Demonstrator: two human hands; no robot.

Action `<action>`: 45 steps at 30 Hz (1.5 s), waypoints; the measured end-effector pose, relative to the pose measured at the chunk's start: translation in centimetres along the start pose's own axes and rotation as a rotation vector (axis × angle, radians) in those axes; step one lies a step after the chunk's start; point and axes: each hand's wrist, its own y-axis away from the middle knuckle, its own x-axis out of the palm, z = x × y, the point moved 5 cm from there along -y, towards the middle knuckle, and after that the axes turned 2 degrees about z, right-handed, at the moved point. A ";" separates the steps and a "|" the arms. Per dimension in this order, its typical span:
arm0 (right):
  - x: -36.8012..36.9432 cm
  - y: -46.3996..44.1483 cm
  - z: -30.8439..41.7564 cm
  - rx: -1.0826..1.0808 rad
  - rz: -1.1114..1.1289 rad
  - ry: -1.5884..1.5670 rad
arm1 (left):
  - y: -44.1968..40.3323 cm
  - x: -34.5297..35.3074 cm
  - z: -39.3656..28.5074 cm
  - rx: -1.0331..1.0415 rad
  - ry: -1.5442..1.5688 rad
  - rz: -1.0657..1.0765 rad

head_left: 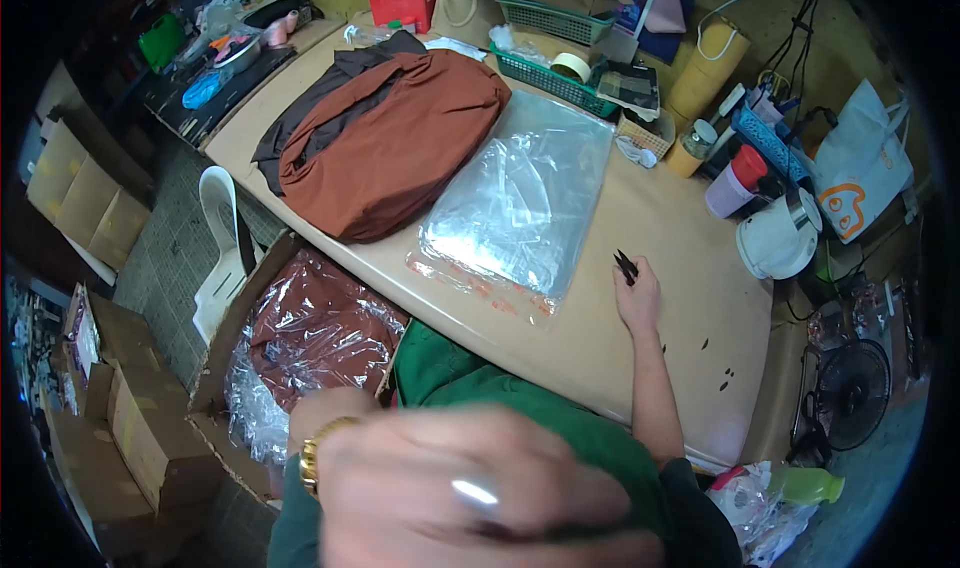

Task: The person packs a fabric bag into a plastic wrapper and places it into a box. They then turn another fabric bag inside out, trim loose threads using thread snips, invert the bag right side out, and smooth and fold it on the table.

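Close to the camera at the bottom centre is my left hand [470, 478], smeared by motion, with a gold bracelet at the wrist; whether it holds anything cannot be made out. My right hand [638, 293] rests on the tan table [700, 248], its fingers closed around small black snips [625, 266] whose tips point up and left. Left of that hand lies a stack of clear plastic bags [540, 188]. Beyond the bags, a rust-brown garment [400, 138] lies folded over a dark one [268, 153].
An open cardboard box [235, 318] holds plastic-wrapped brown cloth [320, 318] below the table's front edge. Green baskets [555, 83], a cup [730, 190] and a white pot [775, 238] line the back and right. A fan [855, 393] stands at right.
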 end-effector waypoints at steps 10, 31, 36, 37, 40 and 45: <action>0.9 -0.6 -1.2 0.031 0.030 -0.034 | 2.6 4.7 5.8 -0.288 0.067 1.012; -10.0 1.7 13.1 -0.091 0.025 -0.762 | 14.4 10.8 18.6 -0.556 -0.325 0.747; -5.7 2.7 6.0 -0.007 0.515 -0.018 | 18.8 7.0 18.2 -0.710 -0.413 0.560; -4.9 2.7 2.9 0.073 0.453 -0.136 | 20.6 5.4 18.7 -0.694 -0.527 0.582; -5.6 1.5 1.6 0.149 0.346 -0.194 | 25.2 4.0 17.4 -0.921 -0.393 0.688; -0.8 3.2 8.0 0.015 0.500 -0.222 | 26.3 8.9 14.4 -0.883 -0.317 0.859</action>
